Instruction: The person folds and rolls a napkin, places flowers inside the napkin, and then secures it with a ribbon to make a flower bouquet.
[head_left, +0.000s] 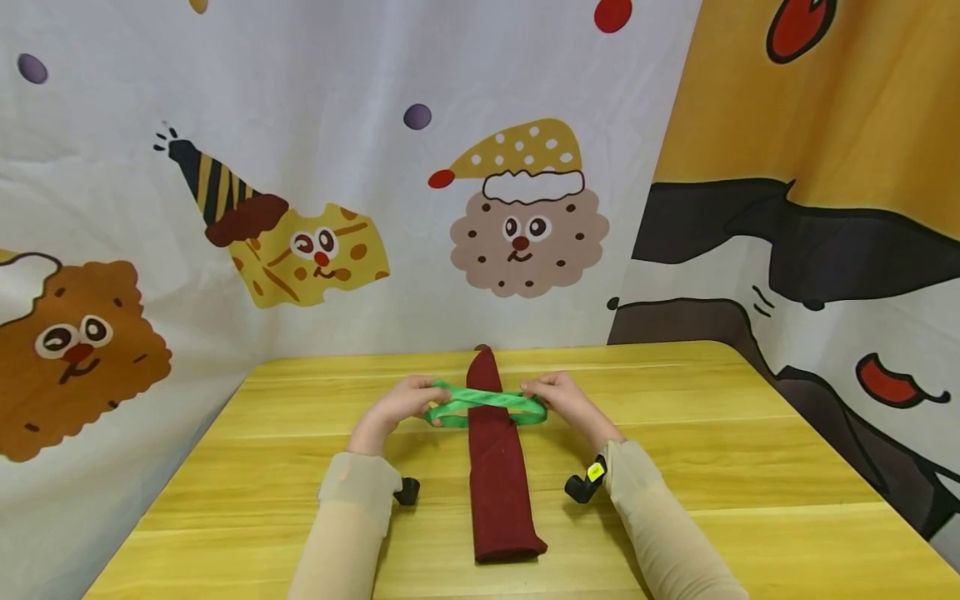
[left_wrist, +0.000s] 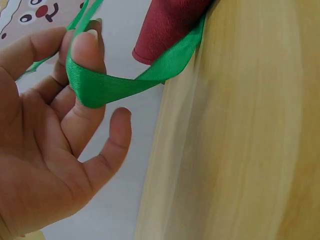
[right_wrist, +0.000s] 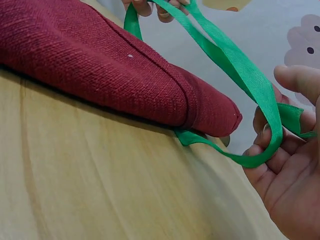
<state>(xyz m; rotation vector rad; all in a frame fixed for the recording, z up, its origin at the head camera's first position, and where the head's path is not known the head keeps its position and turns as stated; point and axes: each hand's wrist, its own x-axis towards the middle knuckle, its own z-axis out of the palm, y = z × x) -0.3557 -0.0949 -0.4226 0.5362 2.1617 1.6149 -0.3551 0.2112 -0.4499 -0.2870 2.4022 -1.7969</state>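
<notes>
A dark red cloth (head_left: 498,483), folded into a long narrow bundle, lies lengthwise on the wooden table (head_left: 262,492). A green ribbon (head_left: 491,398) runs beneath its far part, and its two lengths cross above it in a loose loop. On the left side, my left hand (head_left: 401,402) holds the ribbon, which bends round its fingers in the left wrist view. My right hand (head_left: 567,402) grips the other side with curled fingers; a short ribbon end (right_wrist: 291,119) sticks out there. Neither hand touches the cloth.
Behind the table's far edge hangs a printed curtain (head_left: 337,108) with cartoon biscuits and cheese. Black wrist cameras (head_left: 582,488) are strapped near both sleeves. Wood surface extends on both sides of the cloth.
</notes>
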